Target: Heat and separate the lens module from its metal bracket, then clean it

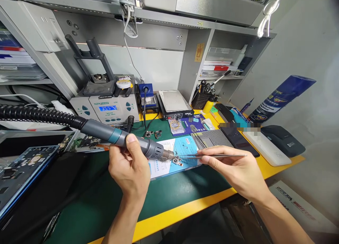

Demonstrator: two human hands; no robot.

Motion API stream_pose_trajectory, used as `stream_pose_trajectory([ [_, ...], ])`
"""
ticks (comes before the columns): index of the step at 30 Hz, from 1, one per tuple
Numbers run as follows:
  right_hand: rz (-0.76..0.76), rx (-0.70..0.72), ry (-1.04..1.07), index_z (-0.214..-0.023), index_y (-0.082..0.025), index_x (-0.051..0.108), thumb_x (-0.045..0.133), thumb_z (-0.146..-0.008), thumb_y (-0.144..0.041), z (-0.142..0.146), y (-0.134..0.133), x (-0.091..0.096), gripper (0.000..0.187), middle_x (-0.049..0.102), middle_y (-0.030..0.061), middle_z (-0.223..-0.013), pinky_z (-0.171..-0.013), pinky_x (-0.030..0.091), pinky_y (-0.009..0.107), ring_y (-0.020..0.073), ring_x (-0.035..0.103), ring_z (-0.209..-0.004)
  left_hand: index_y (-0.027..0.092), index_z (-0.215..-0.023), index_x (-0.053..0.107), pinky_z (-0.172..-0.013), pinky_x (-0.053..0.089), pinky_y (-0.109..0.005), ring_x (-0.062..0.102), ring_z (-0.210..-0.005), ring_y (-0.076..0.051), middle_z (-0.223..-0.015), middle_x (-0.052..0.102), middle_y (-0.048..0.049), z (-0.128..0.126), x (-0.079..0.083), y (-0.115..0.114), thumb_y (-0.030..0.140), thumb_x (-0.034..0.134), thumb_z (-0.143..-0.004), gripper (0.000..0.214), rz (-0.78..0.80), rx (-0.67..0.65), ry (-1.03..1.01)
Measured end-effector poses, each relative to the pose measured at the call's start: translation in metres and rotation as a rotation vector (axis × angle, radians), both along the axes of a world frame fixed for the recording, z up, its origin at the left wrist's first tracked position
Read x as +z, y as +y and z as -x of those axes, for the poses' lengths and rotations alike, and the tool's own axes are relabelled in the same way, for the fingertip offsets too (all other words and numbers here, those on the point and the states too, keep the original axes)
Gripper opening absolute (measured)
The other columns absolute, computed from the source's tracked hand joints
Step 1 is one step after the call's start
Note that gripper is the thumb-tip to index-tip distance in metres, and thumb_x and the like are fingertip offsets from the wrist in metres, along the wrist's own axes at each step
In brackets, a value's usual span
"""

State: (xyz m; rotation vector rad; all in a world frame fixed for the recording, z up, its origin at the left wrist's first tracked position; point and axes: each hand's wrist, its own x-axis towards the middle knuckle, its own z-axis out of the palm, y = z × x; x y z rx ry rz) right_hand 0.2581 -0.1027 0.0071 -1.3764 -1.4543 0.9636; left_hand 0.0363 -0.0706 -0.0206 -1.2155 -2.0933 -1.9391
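Note:
My left hand (129,166) is closed around a grey and teal hot-air gun handle (124,140). Its black ribbed hose runs off to the left, and its metal nozzle (168,154) points right and down at a small metal component (177,161) lying on a white and blue card (172,155). My right hand (233,170) pinches thin metal tweezers (212,156), whose tips reach left to the same component. Both hands hover just above the green mat (169,194).
A hot-air rework station (107,108) showing 355 stands at the back left, next to a small blue unit (146,92) and a black hotplate (173,104). Opened phone parts (23,170) lie at left. A dark phone (238,140), a white bar and a blue can (280,97) sit at right.

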Motion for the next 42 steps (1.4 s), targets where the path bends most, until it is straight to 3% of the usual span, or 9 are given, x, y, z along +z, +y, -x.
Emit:
stream_pose_trajectory([
  [6, -0.065, 0.127, -0.069, -0.092, -0.025, 0.082, 0.078, -0.086, -0.035, 0.003, 0.001, 0.006, 0.013, 0.081, 0.0066, -0.099, -0.081, 0.064, 0.034, 0.0255, 0.076, -0.093, 0.014, -0.087, 0.066, -0.052, 0.045, -0.028, 0.062, -0.054, -0.018, -0.059, 0.064, -0.0018, 0.000, 0.000, 0.000, 0.040, 0.052, -0.093, 0.031, -0.001, 0.003, 0.003],
  [13, -0.014, 0.175, -0.149, -0.094, -0.025, 0.081, 0.076, -0.087, -0.038, 0.005, 0.007, 0.017, 0.016, 0.081, 0.0056, -0.095, -0.075, 0.062, 0.032, 0.0247, 0.075, -0.088, 0.015, -0.087, 0.065, -0.053, 0.046, -0.028, 0.063, -0.055, -0.018, -0.061, 0.065, -0.0017, 0.000, 0.000, 0.000, 0.040, 0.051, -0.093, 0.029, -0.018, -0.005, 0.021],
  [19, -0.004, 0.192, -0.126, -0.094, -0.025, 0.081, 0.076, -0.087, -0.037, 0.003, 0.009, 0.015, 0.015, 0.081, 0.0047, -0.095, -0.076, 0.060, 0.030, 0.0235, 0.074, -0.089, 0.014, -0.087, 0.066, -0.054, 0.047, -0.028, 0.066, -0.058, -0.019, -0.064, 0.068, -0.0035, 0.000, 0.001, 0.000, 0.040, 0.051, -0.094, 0.030, -0.017, -0.001, 0.029],
  [31, -0.033, 0.115, -0.072, -0.091, -0.026, 0.082, 0.078, -0.086, -0.036, 0.003, 0.006, 0.004, 0.012, 0.082, 0.0042, -0.096, -0.076, 0.062, 0.027, 0.0210, 0.076, -0.086, 0.012, -0.090, 0.068, -0.054, 0.047, -0.027, 0.065, -0.056, -0.018, -0.063, 0.068, -0.0035, 0.000, 0.000, 0.000, 0.039, 0.052, -0.095, 0.032, -0.020, -0.007, 0.023],
  [42, -0.044, 0.008, -0.086, -0.087, -0.025, 0.083, 0.080, -0.082, -0.042, 0.004, 0.008, 0.002, 0.018, 0.083, 0.0065, -0.094, -0.071, 0.064, 0.028, 0.0245, 0.077, -0.086, 0.012, -0.091, 0.066, -0.052, 0.048, -0.024, 0.066, -0.053, -0.016, -0.063, 0.069, -0.0028, 0.001, -0.003, 0.000, 0.041, 0.051, -0.095, 0.033, -0.026, -0.033, 0.011],
])
